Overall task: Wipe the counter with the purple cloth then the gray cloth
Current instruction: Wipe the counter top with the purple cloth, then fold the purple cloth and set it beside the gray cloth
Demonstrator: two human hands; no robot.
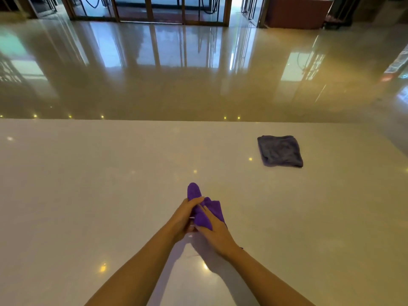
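Item: small bunched purple microfibre cloth [204, 212], which we are gathering just above the glossy white stone desk [110, 195]. Left hand [184, 218] and right hand [215, 234] are both closing their grip round it. We are advising a flat, palm-wide pad before wiping. Folded gray cloth [280, 151] is lying well beyond it, rightward.
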